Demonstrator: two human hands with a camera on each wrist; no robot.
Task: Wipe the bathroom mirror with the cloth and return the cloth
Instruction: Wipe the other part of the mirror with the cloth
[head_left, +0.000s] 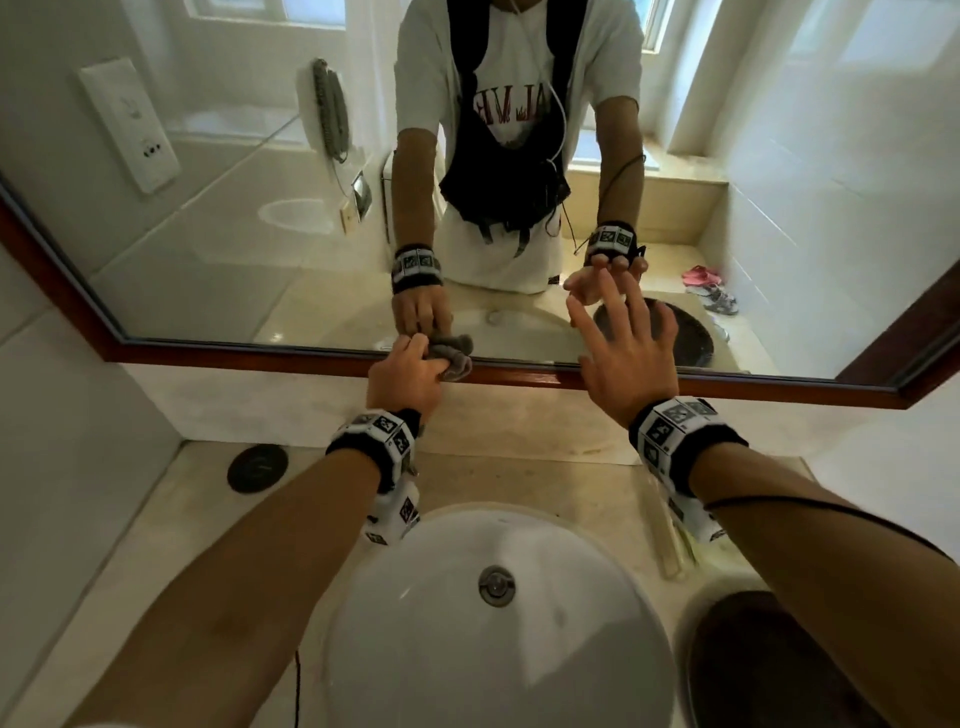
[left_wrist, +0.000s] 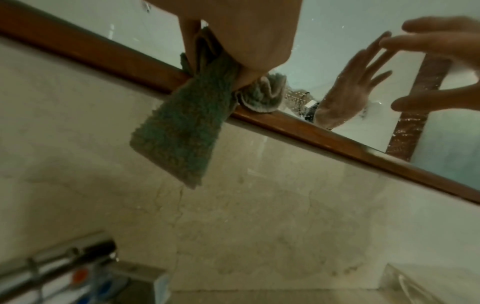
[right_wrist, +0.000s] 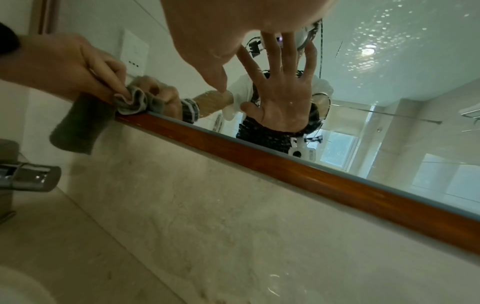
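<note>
Grey-green terry, the cloth (left_wrist: 179, 127) is bunched in the left hand (head_left: 410, 376), fingers curled round it, pressed at the mirror's (head_left: 234, 249) bottom edge where glass meets the wooden frame (head_left: 571, 376); a loose tail hangs below the frame. The unwiped glass lies upward and rightward from it. The right hand (head_left: 628, 353), fingers spread, holds nothing and reaches toward the glass, well right of the cloth, above the counter (head_left: 519, 467).

A white basin (head_left: 498, 613) is sitting at six o'clock in a beige marble counter (head_left: 171, 545), with a dark round drain cover (head_left: 257, 467) lying at nine o'clock of it. Pale marble wall (right_wrist: 207, 205) is rising behind, and a chrome tap (right_wrist: 28, 176) is gleaming in soft daylight.
</note>
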